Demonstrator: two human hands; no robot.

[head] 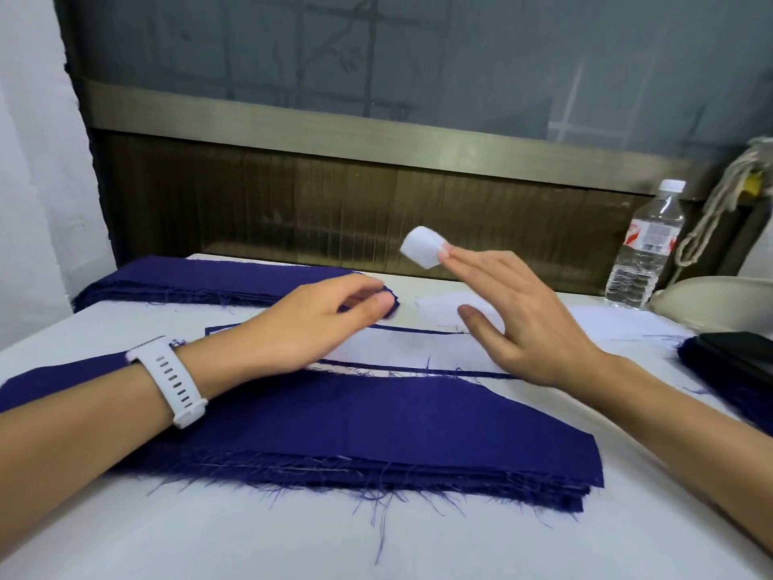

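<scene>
My left hand (318, 320), with a white watch on its wrist, pinches the corner of a small dark blue fabric piece (391, 305) just above the white table (209, 537). My right hand (523, 316) hovers over the table middle; two of its fingertips pinch a small curled white fabric piece (420, 247) held up in the air, the other fingers spread. Under both hands lies a white interlining piece (418, 345) edged by dark blue fabric. A stack of dark blue fabric pieces (376, 433) with frayed edges lies nearer to me.
Another dark blue fabric stack (200, 278) lies at the far left. A clear water bottle (644, 249) stands at the back right beside a cream-coloured object (711, 299) and a cord. A black phone (740, 353) rests on blue fabric at the right edge.
</scene>
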